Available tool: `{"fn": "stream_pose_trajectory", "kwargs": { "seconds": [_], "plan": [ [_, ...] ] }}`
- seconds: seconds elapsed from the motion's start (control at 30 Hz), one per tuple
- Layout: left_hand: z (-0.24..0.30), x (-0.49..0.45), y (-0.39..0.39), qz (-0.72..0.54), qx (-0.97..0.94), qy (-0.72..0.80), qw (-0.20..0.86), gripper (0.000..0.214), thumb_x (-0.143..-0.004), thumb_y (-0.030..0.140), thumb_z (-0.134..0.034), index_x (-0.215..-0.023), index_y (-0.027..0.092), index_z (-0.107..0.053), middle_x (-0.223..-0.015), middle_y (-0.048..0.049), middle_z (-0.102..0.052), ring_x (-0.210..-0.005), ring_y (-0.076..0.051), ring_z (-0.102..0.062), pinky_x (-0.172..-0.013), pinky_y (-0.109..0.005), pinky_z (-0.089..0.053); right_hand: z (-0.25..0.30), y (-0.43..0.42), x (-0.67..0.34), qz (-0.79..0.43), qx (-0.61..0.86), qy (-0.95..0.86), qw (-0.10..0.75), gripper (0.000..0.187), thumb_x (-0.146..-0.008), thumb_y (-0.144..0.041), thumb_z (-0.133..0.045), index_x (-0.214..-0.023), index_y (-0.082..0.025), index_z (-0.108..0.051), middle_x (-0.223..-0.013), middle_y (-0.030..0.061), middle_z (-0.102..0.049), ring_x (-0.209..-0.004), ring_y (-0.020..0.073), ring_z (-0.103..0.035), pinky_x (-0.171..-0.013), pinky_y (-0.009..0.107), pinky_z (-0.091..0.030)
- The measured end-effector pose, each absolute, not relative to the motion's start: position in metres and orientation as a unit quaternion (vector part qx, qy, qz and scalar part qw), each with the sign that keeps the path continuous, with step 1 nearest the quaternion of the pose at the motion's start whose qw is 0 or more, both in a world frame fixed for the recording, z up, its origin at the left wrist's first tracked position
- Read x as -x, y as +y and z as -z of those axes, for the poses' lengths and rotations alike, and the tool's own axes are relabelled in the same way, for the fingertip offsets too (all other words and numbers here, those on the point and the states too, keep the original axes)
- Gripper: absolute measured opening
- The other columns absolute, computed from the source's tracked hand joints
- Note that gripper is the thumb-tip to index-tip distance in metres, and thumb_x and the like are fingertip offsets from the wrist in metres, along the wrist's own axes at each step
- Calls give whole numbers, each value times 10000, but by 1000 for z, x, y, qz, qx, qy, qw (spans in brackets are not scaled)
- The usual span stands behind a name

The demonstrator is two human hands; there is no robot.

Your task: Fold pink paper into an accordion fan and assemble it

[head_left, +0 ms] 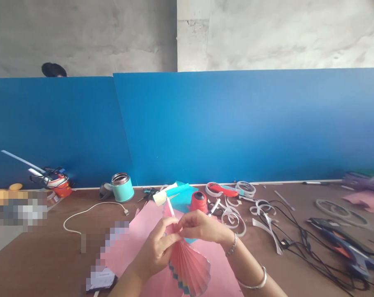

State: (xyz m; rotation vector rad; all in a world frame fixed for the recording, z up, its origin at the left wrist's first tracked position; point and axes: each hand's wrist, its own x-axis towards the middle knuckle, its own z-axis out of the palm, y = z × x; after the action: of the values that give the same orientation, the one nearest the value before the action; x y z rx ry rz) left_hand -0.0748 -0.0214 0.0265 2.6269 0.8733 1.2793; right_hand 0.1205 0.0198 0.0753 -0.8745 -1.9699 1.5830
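A pink pleated paper fan (188, 266) spreads downward from between my hands, with a coloured zigzag edge at its lower left. My left hand (156, 249) pinches the fan's gathered top from the left. My right hand (201, 227), bracelets on its wrist, closes its fingers on the same gathered top from the right. A narrow pink and white strip (169, 206) sticks up behind the fingers. Both hands hover over pink paper sheets (137, 235) lying on the brown table.
A red thread spool (198, 201), a teal cup (122, 187), red-handled scissors (223, 190) and curled white strips (233, 216) lie behind my hands. A white cable (91, 208) runs left, a glue gun (344, 245) with black cords sits right. Blue partition panels (236, 128) back the table, a person's head showing above them.
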Motion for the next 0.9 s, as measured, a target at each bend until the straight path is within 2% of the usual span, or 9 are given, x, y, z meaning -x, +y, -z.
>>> {"fn": "stream_pose_trajectory", "kwargs": {
  "seconds": [0.1, 0.33, 0.57, 0.67, 0.73, 0.8, 0.9],
  "plan": [
    [-20, 76, -24, -427, -855, 291, 48, 359, -876, 53, -398, -1083, 244, -622, -1158, -102, -507, -1053, -193, -544, -831, -319, -520, -71, 22, -121, -612, 306, -696, 215, 208, -723, -330, -679, -802, -138, -667, -675, -6, -593, -607, 93, -504, -556, 219, -389],
    [-22, 75, -22, -447, -842, 303, -14, 250, -866, 94, -442, -956, 239, -624, -1190, -94, -541, -1099, -220, -523, -865, -369, -498, -70, 20, -115, -629, 304, -659, 278, 301, -715, -434, -694, -706, -143, -617, -633, -17, -568, -575, 86, -468, -549, 225, -354],
    [-31, 80, -20, -423, -854, 297, -61, 301, -840, 56, -435, -1002, 244, -604, -1042, -50, -646, -1157, -243, -476, -946, -451, -374, -70, 15, -106, -588, 348, -652, 329, 313, -724, -440, -680, -682, -144, -589, -589, -32, -509, -566, 91, -449, -524, 222, -314],
    [-32, 80, -22, -425, -857, 292, 7, 295, -862, 93, -367, -988, 233, -594, -1019, -52, -652, -1141, -236, -486, -984, -478, -329, -71, 12, -104, -599, 346, -645, 325, 296, -731, -427, -679, -694, -147, -590, -605, -26, -525, -581, 96, -463, -532, 222, -326],
    [-33, 75, -25, -452, -837, 301, 73, 291, -886, 142, -325, -922, 230, -601, -986, -57, -648, -1118, -233, -498, -972, -472, -347, -70, 11, -102, -613, 340, -637, 321, 303, -727, -430, -683, -694, -145, -585, -606, -20, -536, -581, 99, -473, -536, 225, -334],
    [-33, 68, -27, -488, -795, 334, 131, 238, -896, 199, -369, -797, 223, -584, -933, -57, -643, -1051, -226, -531, -930, -445, -390, -68, 11, -101, -617, 342, -630, 325, 313, -723, -436, -685, -690, -143, -580, -599, -18, -540, -566, 98, -472, -529, 227, -329],
    [-33, 56, -30, -521, -712, 417, 220, 215, -850, 277, -526, -649, 211, -486, -875, -46, -632, -927, -215, -573, -872, -416, -434, -66, 11, -101, -616, 344, -619, 345, 319, -714, -445, -689, -696, -145, -583, -602, -23, -530, -557, 92, -458, -525, 225, -329]
  ]
}}
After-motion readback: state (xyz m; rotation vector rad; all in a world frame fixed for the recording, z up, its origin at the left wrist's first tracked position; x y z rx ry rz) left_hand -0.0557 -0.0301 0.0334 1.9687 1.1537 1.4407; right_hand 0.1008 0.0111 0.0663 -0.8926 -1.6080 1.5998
